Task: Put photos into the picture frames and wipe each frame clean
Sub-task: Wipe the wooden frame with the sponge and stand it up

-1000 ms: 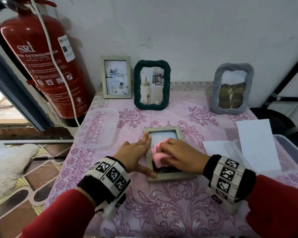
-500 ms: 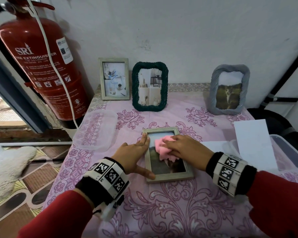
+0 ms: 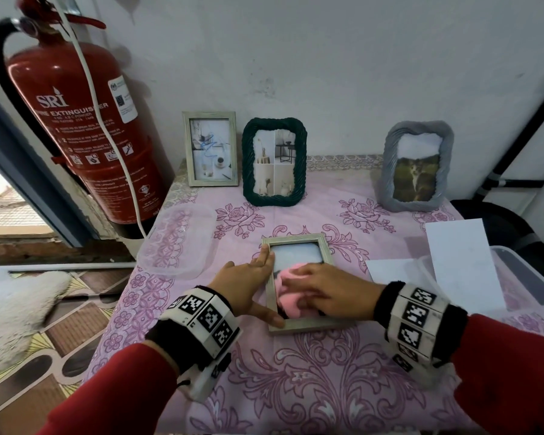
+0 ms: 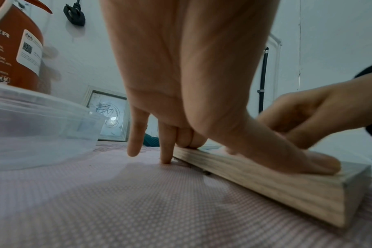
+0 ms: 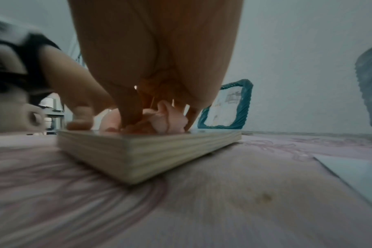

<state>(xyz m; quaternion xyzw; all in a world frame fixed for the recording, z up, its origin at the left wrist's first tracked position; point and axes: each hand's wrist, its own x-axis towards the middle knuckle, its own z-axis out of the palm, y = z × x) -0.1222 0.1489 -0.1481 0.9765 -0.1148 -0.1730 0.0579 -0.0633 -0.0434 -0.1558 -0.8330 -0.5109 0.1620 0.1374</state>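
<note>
A pale wooden picture frame [image 3: 296, 239] lies flat on the pink floral tablecloth [image 3: 296, 387]. My left hand [image 3: 248, 284] lies open along its left edge, with straight fingers and thumb pressing the wood [image 4: 287, 189]. My right hand [image 3: 324, 293] presses a pink cloth [image 3: 288, 296] onto the lower part of the glass. The cloth [image 5: 168, 120] is bunched under its fingers on top of the frame [image 5: 146, 154]. Three filled frames stand by the wall: a pale wooden frame [image 3: 211, 149], a dark green rope frame [image 3: 274, 161] and a grey frame [image 3: 416, 166].
A clear plastic lid [image 3: 178, 243] lies at the table's left. White paper sheets [image 3: 459, 262] and a clear plastic box [image 3: 528, 277] sit at the right. A red fire extinguisher [image 3: 76, 127] hangs on the wall at the left. Patterned floor lies beyond the left table edge.
My right hand has slid the pink cloth down the glass toward the near end of the frame. The left hand has stayed on the frame's left edge.
</note>
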